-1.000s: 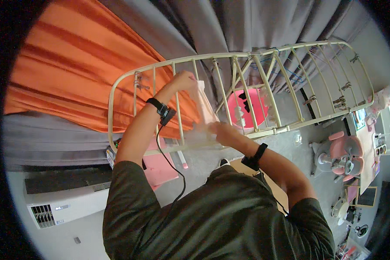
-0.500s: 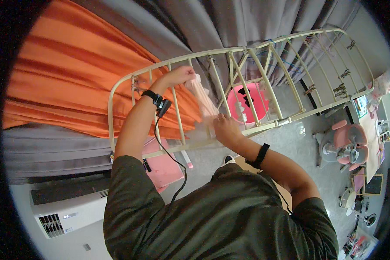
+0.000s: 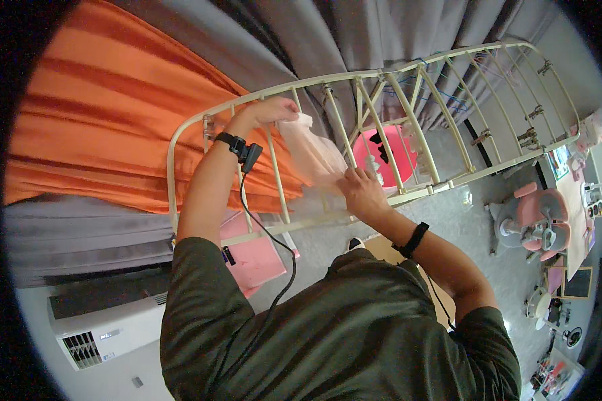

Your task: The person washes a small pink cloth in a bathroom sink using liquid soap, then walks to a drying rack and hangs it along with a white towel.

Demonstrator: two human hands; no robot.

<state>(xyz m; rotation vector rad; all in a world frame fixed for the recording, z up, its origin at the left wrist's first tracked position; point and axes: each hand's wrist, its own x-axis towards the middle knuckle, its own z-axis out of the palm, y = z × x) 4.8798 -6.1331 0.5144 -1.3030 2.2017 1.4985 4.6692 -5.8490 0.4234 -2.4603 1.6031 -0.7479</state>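
Note:
A thin, pale pink cloth (image 3: 313, 152) stretches between my two hands above the drying rack (image 3: 413, 127), whose cream metal bars run left to right in front of me. My left hand (image 3: 274, 112) pinches its upper corner, close to the far rail. The lower right end is gripped by the closed fingers of my right hand (image 3: 366, 194), near the rack's front rail. What kind of garment or cloth it is, I cannot tell. Beneath the rack, to the right of the cloth, a bright pink tub (image 3: 400, 150) holds some black items.
Orange (image 3: 127, 113) and grey curtains (image 3: 247, 33) hang behind the rack. A pink flat-topped thing (image 3: 257, 264) stands below at left, near a white air conditioner (image 3: 107, 334). A cardboard box (image 3: 381, 250) is by my feet; a pink and grey chair (image 3: 548, 207) stands at right.
The cloth has spread wider between my hands. My right hand has shifted a little right and up, while my left moved slightly left.

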